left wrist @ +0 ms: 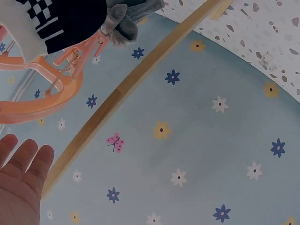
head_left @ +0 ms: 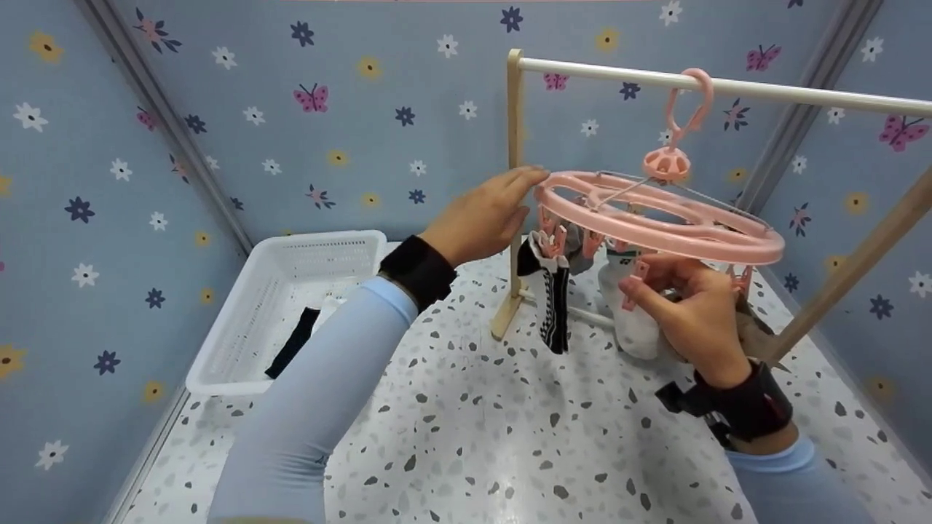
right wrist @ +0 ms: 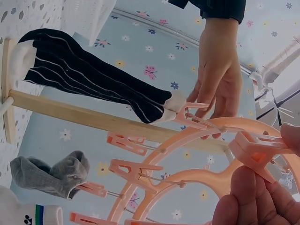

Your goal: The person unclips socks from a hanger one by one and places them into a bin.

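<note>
A round pink clip hanger (head_left: 655, 236) hangs by its hook from a white rod. My left hand (head_left: 484, 215) is at the hanger's left rim, fingers fairly straight; the right wrist view has the same hand (right wrist: 219, 75) beside the rim. Below the ring, my right hand (head_left: 688, 306) pinches a pink clothespin (head_left: 635, 285) between thumb and fingers. A black-and-white striped sock (head_left: 553, 298) hangs from a clip near my left hand. Grey socks (right wrist: 51, 173) hang from another clip, and a white sock (head_left: 630, 313) hangs behind the pinched clothespin.
The drying rack has a white rod (head_left: 801, 93) and wooden legs (head_left: 515, 131). On the speckled surface (head_left: 466, 407) at left stands a white basket (head_left: 226, 342) holding a black item (head_left: 293, 342) and something white. Flower-patterned walls (head_left: 408, 94) enclose the area.
</note>
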`<state>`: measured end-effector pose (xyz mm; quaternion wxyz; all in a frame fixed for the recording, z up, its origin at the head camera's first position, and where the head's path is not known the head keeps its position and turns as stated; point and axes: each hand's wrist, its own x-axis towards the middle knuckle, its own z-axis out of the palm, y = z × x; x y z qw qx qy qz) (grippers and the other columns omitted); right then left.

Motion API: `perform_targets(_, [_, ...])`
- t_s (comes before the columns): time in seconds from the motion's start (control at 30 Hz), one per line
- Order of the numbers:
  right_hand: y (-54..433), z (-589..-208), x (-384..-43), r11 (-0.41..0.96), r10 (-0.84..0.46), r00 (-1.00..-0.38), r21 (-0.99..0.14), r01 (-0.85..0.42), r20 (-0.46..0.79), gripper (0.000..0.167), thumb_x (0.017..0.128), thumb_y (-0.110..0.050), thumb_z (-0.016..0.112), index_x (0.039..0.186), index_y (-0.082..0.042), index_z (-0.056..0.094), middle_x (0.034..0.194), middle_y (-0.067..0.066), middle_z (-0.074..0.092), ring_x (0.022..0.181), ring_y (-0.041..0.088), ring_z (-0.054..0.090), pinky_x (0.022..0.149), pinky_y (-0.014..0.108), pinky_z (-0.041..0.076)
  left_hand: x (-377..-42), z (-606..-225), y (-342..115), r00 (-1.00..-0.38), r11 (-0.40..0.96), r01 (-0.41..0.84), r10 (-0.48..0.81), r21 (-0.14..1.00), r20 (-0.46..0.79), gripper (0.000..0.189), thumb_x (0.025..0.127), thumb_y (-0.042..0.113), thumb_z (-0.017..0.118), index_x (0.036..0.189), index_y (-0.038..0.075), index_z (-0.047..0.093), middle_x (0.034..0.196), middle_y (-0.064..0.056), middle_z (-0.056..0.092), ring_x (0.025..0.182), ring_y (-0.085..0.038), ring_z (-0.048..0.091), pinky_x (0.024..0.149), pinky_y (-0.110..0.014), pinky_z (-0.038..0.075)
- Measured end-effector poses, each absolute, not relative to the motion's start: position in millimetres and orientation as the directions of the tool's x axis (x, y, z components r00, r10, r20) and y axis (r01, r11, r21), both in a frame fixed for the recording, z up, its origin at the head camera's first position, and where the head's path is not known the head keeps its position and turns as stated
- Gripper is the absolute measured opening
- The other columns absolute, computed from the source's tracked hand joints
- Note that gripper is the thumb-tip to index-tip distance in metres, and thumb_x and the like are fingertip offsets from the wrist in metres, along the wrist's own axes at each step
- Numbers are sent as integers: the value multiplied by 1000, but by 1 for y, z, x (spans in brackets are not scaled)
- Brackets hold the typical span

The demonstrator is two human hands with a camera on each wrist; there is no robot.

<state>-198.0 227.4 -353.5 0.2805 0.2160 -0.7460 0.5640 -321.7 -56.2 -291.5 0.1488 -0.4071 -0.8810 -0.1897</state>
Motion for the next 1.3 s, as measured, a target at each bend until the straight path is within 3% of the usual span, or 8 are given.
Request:
perform_targets(0.23, [227, -354, -198, 246, -10, -757, -732, -636, 654, 20, 89, 12, 80, 108, 9, 76, 85, -10, 76, 74, 4, 72, 65, 14, 56, -324, -291, -41, -558, 550, 820, 708, 158, 433, 44, 115, 8, 48, 159, 5, 51, 159, -15, 59, 147, -31, 58, 125, -36, 45])
perform_targets(0.4, [225, -355, -196, 350, -6, -728, -680, -644, 686, 21, 89, 11, 81, 108, 9, 76, 85, -7, 76, 76, 0, 71, 67, 12, 56, -324, -294, -37, -540, 557, 825, 725, 98, 428, 35, 116, 11, 47, 149, 7, 59, 147, -15, 66, 136, -31, 65, 115, -39, 55])
perform_targets(0.5, [224, -356, -194, 510, -20, -646, -548, -663, 763, 25, 86, 6, 86, 110, 6, 77, 85, 2, 76, 78, 2, 70, 74, 9, 52, -323, -295, -36, -544, 576, 816, 732, 53, 410, 30, 116, 12, 47, 143, 6, 61, 144, -15, 68, 131, -31, 67, 110, -42, 58])
perform_targets(0.6, [221, -356, -190, 644, -42, -543, -393, -656, 839, 31, 83, -1, 89, 112, 5, 78, 86, 13, 75, 77, 16, 70, 79, 12, 48, -322, -297, -36, -553, 592, 805, 734, 25, 394, 30, 116, 12, 47, 142, 6, 61, 141, -13, 69, 127, -31, 69, 106, -42, 60])
perform_targets(0.77, [214, -353, -180, 723, -14, -437, -293, -626, 900, 38, 87, -21, 88, 111, 7, 79, 87, 21, 76, 74, 35, 67, 81, 16, 43, -321, -298, -35, -547, 602, 798, 742, -25, 388, 31, 113, 5, 46, 141, 4, 59, 140, -13, 68, 126, -31, 69, 103, -43, 61])
perform_targets(0.9, [207, -349, -177, 724, 25, -299, -223, -653, 954, 43, 90, -32, 84, 106, 8, 80, 82, 23, 74, 70, 38, 59, 76, 32, 43, -320, -297, -34, -533, 602, 796, 748, -65, 394, 30, 111, 3, 47, 139, 3, 59, 137, -14, 69, 122, -31, 69, 101, -43, 61])
perform_targets(1.1, [193, -338, -179, 734, -31, -85, -35, -679, 996, 35, 96, -27, 80, 97, 8, 80, 88, 26, 72, 79, 46, 60, 77, 56, 45, -314, -296, -30, -499, 593, 792, 765, -143, 407, 24, 112, 7, 48, 133, 0, 58, 133, -15, 70, 117, -30, 70, 101, -42, 60])
perform_targets(1.3, [188, -328, -188, 793, -202, -91, 109, -600, 975, 36, 106, -29, 69, 110, 5, 78, 107, 26, 75, 99, 49, 66, 88, 64, 51, -307, -297, -26, -482, 580, 798, 778, -167, 403, 22, 112, 6, 45, 127, -1, 59, 123, -14, 70, 111, -30, 70, 98, -42, 60])
